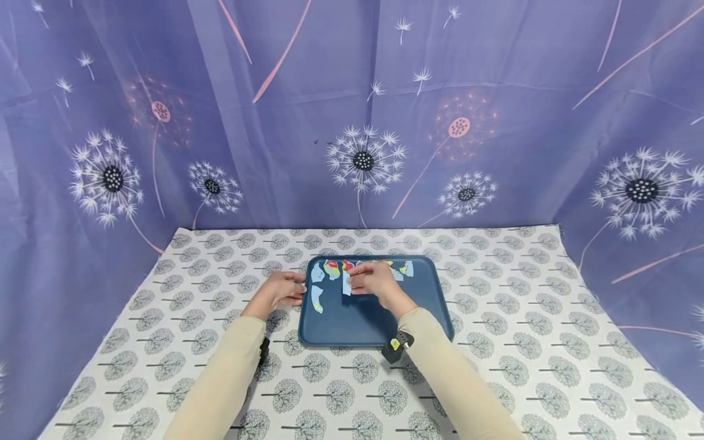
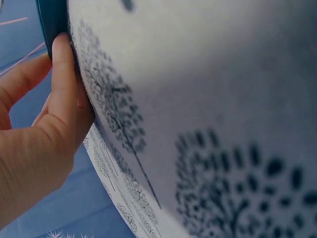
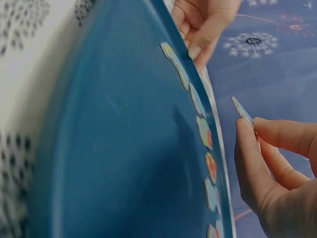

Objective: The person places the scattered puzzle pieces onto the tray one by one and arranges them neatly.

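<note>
A dark blue tray (image 1: 341,324) lies on the table, with my left hand (image 1: 279,289) at its left rim, thumb and fingertips gripping the edge. Above the tray my right hand (image 1: 379,283) pinches a flat light-blue puzzle piece (image 3: 241,110) between thumb and fingers; in the right wrist view it is lifted off the tray. Along the far rim runs a row of several pieces, among them a pale blue one (image 1: 317,273) and a red-yellow one (image 1: 332,269). A curved light-blue piece (image 1: 316,300) lies near the left rim. My right hand partly covers the row.
A white cloth with grey trees (image 1: 192,319) covers the table around the tray. Behind and at both sides hangs a purple curtain (image 1: 308,153) with dandelions. A dark wrist device (image 1: 393,349) on the right arm overlaps the tray's near edge.
</note>
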Motion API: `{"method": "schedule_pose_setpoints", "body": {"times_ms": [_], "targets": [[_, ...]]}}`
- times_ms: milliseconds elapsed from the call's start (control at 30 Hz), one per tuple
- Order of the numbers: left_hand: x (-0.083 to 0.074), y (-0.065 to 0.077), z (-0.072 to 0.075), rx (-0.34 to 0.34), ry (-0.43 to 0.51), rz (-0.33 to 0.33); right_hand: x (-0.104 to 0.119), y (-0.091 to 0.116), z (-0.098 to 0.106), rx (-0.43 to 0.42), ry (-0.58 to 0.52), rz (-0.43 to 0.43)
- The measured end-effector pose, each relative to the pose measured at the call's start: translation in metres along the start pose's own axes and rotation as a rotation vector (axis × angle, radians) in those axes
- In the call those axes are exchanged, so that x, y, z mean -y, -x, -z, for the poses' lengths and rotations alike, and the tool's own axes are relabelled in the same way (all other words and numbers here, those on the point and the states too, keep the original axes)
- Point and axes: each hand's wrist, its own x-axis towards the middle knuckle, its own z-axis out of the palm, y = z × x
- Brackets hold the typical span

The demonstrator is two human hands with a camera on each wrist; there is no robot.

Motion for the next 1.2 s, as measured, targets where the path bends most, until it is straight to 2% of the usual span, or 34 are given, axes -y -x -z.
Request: {"method": "schedule_pose_setpoints", "body": {"times_ms": [267, 567, 1000, 1200], "targets": [[0.0, -0.002, 0.002, -0.016, -0.01, 0.002, -0.008, -0.006, -0.019, 0.055, 0.029, -0.036], [-0.001, 0.002, 0.001, -0.003, 0.003, -0.003, -0.009, -0.006, -0.03, 0.09, 0.134, -0.041], [0.001, -0.003, 0.001, -0.009, -0.014, -0.006, -0.012, -0.009, -0.037, 0.016, 0.308, -0.008], [0.003, -0.003, 0.002, -0.012, -0.013, -0.013, -0.015, -0.011, -0.04, -0.005, 0.333, -0.014]]}}
